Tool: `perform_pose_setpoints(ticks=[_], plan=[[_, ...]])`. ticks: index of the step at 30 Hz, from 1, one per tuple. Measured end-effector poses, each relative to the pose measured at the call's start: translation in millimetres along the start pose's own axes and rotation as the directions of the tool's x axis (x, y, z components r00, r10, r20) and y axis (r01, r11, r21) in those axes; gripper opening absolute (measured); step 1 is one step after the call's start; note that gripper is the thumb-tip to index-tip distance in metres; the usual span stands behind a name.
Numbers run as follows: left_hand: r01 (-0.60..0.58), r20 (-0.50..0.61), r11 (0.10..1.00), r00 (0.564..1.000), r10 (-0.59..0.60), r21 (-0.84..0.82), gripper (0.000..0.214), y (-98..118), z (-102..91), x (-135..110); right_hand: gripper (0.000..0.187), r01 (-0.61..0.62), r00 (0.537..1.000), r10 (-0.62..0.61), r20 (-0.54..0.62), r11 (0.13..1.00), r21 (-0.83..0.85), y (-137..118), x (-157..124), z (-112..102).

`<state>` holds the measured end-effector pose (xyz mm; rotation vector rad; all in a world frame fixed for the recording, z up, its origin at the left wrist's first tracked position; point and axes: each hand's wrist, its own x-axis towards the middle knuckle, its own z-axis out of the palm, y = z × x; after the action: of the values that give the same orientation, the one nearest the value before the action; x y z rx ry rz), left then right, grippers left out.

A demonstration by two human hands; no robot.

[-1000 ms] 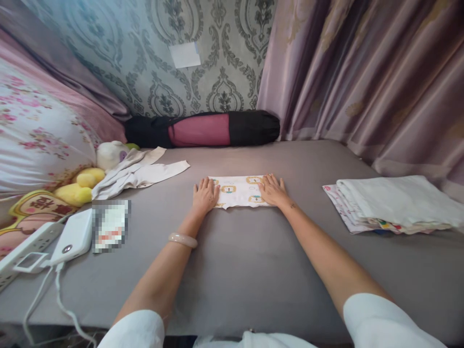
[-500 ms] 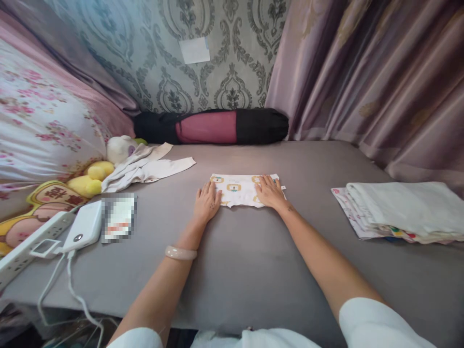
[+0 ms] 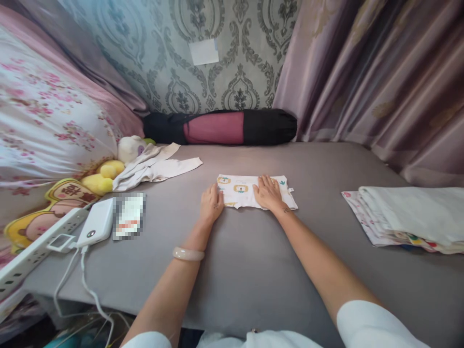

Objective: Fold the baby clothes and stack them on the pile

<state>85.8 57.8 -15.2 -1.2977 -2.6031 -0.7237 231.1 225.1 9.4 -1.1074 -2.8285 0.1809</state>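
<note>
A small white garment [image 3: 243, 197] with yellow and green prints lies folded flat on the grey bed sheet. My left hand [image 3: 212, 203] rests at its left edge, palm down, with the thumb side touching the cloth. The fingertips there are partly hard to make out. Across the right half of the garment lies my right hand [image 3: 268, 192], flat with fingers spread. A small white tag [image 3: 291, 190] sticks out at the garment's right end.
Folded cloths [image 3: 409, 212] are stacked at right. Left are pale clothing [image 3: 159, 169], plush toys [image 3: 99, 179], a white power bank [image 3: 96, 222], a power strip [image 3: 39, 246] and a blurred-out item [image 3: 129, 216]. A black and pink roll bag [image 3: 217, 128] lies against the wall.
My right hand has slid left over the garment, baring more of its right end. My left hand has drawn slightly outward along the left edge. The whole view has shifted a little.
</note>
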Motion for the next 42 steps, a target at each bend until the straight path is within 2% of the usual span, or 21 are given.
perform_pose_setpoints(ticks=[7,15,20,27,36,42], plan=[[0.013,-0.015,0.998,1.000,-0.014,-0.055,0.038,-3.5,3.6,1.7,0.058,-0.019,1.000,0.020,0.009,1.000,-0.021,-1.0,0.6,-2.1],[-0.036,-0.116,0.994,0.993,0.024,-0.103,0.032,-8.6,11.4,2.9,0.057,0.015,0.997,-0.012,-0.075,0.999,0.038,-38.1,1.7,4.7],[-0.070,-0.175,0.989,0.983,0.047,-0.130,0.030,-9.9,13.4,1.0,0.057,0.029,0.992,-0.025,-0.124,0.999,0.030,-42.9,1.0,13.6],[-0.065,-0.180,0.987,0.983,0.037,-0.150,0.030,-10.1,12.6,1.2,0.056,0.011,0.998,-0.009,-0.059,0.999,0.040,-43.6,4.0,9.7],[-0.056,-0.209,0.974,0.978,0.009,-0.218,0.029,-13.5,18.7,2.8,0.059,0.084,0.995,-0.077,-0.057,0.988,0.128,-83.8,3.7,8.3],[-0.041,-0.221,0.970,0.975,-0.013,-0.240,0.030,-14.3,20.1,3.7,0.059,0.098,0.994,-0.092,-0.054,0.989,0.115,-87.1,1.7,12.2]])
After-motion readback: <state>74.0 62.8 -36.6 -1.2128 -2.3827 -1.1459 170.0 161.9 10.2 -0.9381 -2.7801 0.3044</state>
